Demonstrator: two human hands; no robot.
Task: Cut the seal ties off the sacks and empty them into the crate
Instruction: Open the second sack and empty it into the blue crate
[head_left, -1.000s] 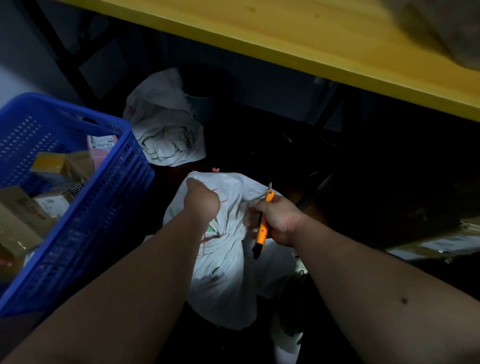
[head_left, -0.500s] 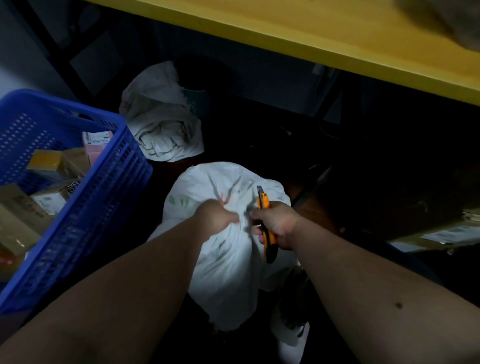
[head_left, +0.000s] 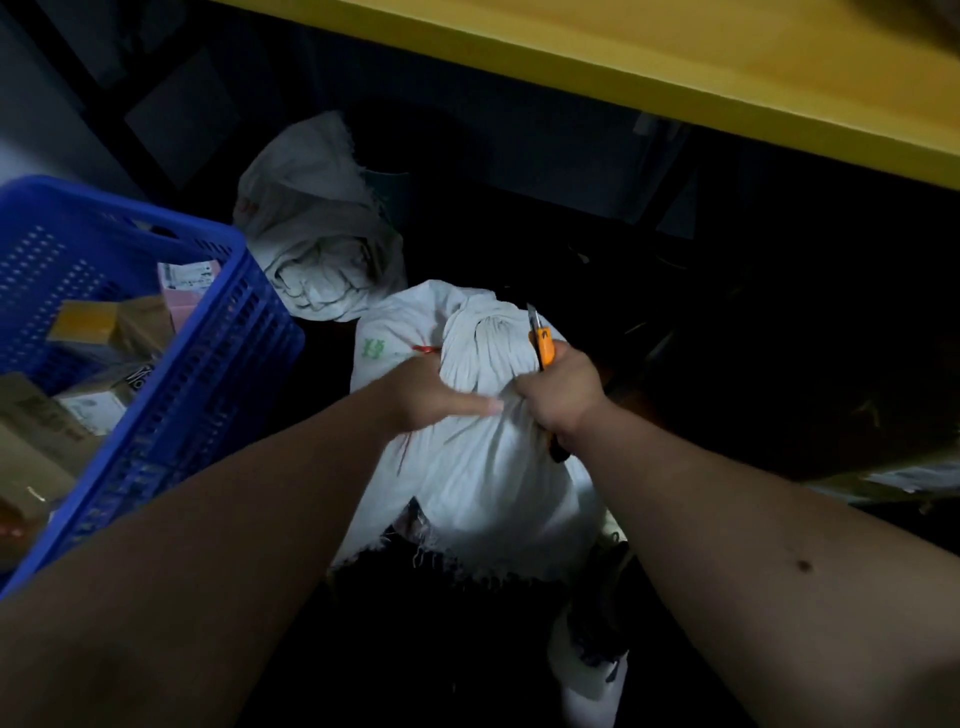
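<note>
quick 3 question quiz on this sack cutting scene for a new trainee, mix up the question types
1. True or false: the right hand holds an orange knife with its blade pointing up, away from the person.
2. Multiple choice: where is the blue crate relative to the white sack being handled? A) to its left B) to its right C) behind it, under the yellow table
3. Short answer: what colour is the tie showing at the sack's gathered neck, just above the left hand?

Key: 1. True. 2. A. 3. Red.
</note>
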